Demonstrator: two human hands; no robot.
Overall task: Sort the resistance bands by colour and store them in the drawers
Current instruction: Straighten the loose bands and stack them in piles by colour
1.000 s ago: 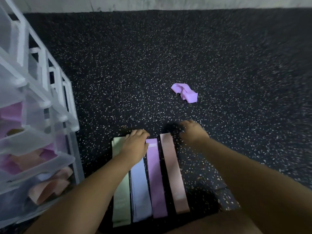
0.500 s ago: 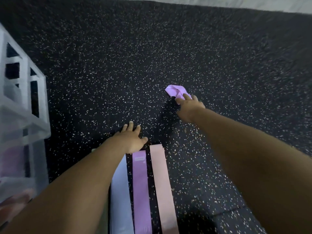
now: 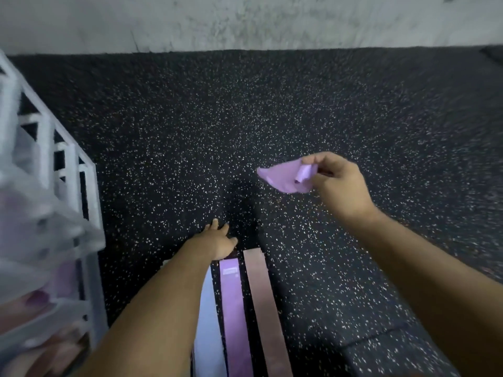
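My right hand [image 3: 336,183] pinches a crumpled light purple resistance band [image 3: 283,178] and holds it lifted above the dark speckled floor. My left hand [image 3: 216,243] rests flat on the floor, fingers spread, at the top end of the flat bands. Three flat bands lie side by side near me: a pale blue one [image 3: 208,333] partly under my left forearm, a purple one [image 3: 235,317], and a dusty pink one [image 3: 265,311]. The clear plastic drawer unit [image 3: 40,235] with a white frame stands at the left, with pink and purple bands inside.
A grey concrete wall [image 3: 245,20] runs along the far edge of the black rubber floor [image 3: 190,131]. A seam between floor mats [image 3: 375,338] shows at the lower right.
My right hand has reached forward, closed on the crumpled purple band and lifted it off the floor. My left hand has slid off the flat bands onto the floor just beyond them.
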